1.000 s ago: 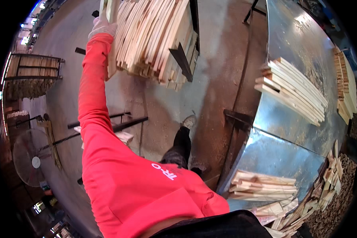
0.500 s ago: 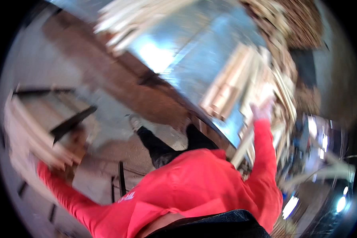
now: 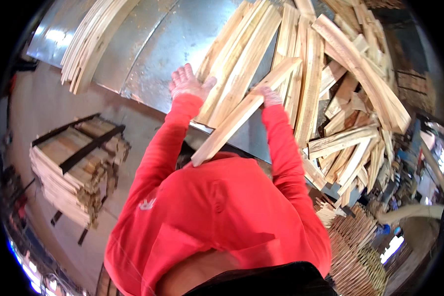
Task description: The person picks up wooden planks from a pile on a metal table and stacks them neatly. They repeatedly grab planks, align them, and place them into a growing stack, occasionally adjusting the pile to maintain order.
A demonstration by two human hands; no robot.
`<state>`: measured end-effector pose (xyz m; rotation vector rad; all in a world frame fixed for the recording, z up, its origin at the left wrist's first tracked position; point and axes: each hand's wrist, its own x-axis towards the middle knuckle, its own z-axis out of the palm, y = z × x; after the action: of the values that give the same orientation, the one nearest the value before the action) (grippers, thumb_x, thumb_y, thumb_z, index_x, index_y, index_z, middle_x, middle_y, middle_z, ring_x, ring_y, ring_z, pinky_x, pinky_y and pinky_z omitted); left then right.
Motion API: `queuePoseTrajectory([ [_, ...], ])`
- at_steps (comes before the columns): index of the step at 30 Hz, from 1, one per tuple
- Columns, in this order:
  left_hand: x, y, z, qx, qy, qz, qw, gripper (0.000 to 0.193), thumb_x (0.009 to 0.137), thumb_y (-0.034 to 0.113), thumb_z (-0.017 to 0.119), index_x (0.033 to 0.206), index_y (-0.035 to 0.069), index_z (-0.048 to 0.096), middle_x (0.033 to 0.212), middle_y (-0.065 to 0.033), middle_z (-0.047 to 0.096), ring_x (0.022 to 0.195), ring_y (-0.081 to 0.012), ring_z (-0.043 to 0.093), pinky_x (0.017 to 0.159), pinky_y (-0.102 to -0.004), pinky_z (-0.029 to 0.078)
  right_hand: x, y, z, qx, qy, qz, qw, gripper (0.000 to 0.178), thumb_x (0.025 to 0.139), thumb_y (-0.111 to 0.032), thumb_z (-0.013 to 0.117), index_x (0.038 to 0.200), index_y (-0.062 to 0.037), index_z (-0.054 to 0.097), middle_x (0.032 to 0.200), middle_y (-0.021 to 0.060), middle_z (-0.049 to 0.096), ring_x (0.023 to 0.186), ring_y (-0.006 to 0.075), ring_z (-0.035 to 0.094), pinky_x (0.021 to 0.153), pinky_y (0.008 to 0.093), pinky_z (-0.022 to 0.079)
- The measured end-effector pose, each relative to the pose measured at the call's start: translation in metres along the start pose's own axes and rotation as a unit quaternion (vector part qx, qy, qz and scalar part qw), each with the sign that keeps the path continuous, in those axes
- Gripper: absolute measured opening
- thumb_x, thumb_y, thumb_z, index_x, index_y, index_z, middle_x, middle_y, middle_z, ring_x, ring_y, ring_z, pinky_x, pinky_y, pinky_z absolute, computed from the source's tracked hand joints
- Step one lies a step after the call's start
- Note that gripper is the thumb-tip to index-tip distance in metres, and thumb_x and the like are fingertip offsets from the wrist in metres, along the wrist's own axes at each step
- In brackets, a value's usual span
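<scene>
My right hand (image 3: 270,96), in a pale thin glove, is closed around a wooden strip (image 3: 226,129). The strip slants from the metal table toward my body, its near end beside my red top. Beyond it, a row of wooden boards (image 3: 241,61) lies side by side on the shiny metal table (image 3: 150,74). My left hand (image 3: 188,85), gloved too, is at the left edge of this row with fingers spread and nothing in it. Whether it touches the nearest board I cannot tell.
A jumbled heap of wood pieces (image 3: 348,128) covers the table's right side. Another group of strips (image 3: 91,44) lies at the far left of the table. On the floor at left stands a board stack (image 3: 64,185) with dark bars; more stacked wood (image 3: 355,246) is at lower right.
My left hand has come from the floor stack at left to the table. My right hand has moved left and holds a strip. The view has turned toward the table.
</scene>
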<state>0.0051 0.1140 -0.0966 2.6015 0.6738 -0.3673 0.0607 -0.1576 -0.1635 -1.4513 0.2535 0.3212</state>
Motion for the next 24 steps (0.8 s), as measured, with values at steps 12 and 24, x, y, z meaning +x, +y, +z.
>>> queuePoseTrajectory([
  [12, -0.006, 0.100, -0.006, 0.015, -0.094, -0.066, 0.993, 0.093, 0.072, 0.061, 0.067, 0.141, 0.009, 0.034, 0.124, -0.0225, 0.059, 0.117, -0.0359, 0.056, 0.099, -0.0423, 0.041, 0.040, 0.025, 0.026, -0.090, -0.054, -0.115, 0.988, 0.035, 0.083, -0.023, 0.055, 0.108, 0.0009, 0.055, 0.093, 0.0129, 0.063, 0.088, 0.0300, 0.060, 0.081, 0.0414, 0.050],
  [24, -0.016, 0.076, -0.036, 0.160, -0.099, 0.087, 0.978, 0.113, 0.067, 0.066, 0.067, 0.149, 0.007, 0.016, 0.136, -0.0245, 0.042, 0.126, -0.0403, 0.044, 0.100, -0.0492, 0.040, 0.133, -0.041, 0.063, -0.140, -0.009, -0.158, 0.977, 0.069, 0.084, -0.045, 0.053, 0.133, 0.0023, 0.042, 0.133, 0.0291, 0.046, 0.126, 0.0435, 0.042, 0.109, 0.0479, 0.030],
])
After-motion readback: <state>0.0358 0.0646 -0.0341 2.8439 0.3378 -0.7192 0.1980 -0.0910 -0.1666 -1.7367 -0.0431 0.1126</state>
